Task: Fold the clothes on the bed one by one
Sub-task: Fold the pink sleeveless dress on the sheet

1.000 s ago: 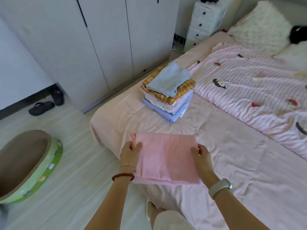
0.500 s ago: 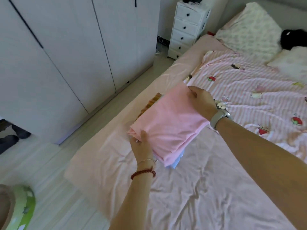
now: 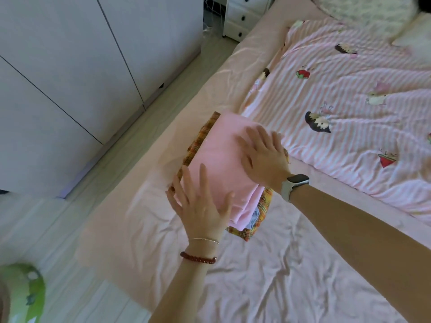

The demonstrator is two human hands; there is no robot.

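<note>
The folded pink garment (image 3: 224, 159) lies on top of the stack of folded clothes (image 3: 261, 213) near the edge of the bed (image 3: 268, 264). Both hands lie flat on it with the fingers straight and spread, gripping nothing.

The left hand (image 3: 200, 206) rests on the near end of the pink garment; its fingers (image 3: 203, 180) point away from the person, and the outermost ones reach over the side where the plaid edge shows. The right hand (image 3: 263, 157) lies on the far end, its fingers (image 3: 251, 138) pointing toward the wardrobe side of the bed. The 2 hands are apart, with a strip of pink cloth bare between their fingertips.

Under the pink garment, an orange plaid garment (image 3: 198, 145) sticks out just beyond the left fingers and again at the near corner of the stack, below the right wrist. A bit of light blue cloth (image 3: 255, 217) peeks out between the pink and plaid layers at that near corner.

The left wrist wears a red bead bracelet (image 3: 198, 258) and a thin chain, the right wrist a watch (image 3: 293, 185). Past the right fingers spreads a pink striped quilt (image 3: 361, 101) with cartoon prints. Beyond the left fingers, across a strip of floor, stands a white wardrobe (image 3: 70, 66), with a white drawer unit (image 3: 245, 17) farther along.
</note>
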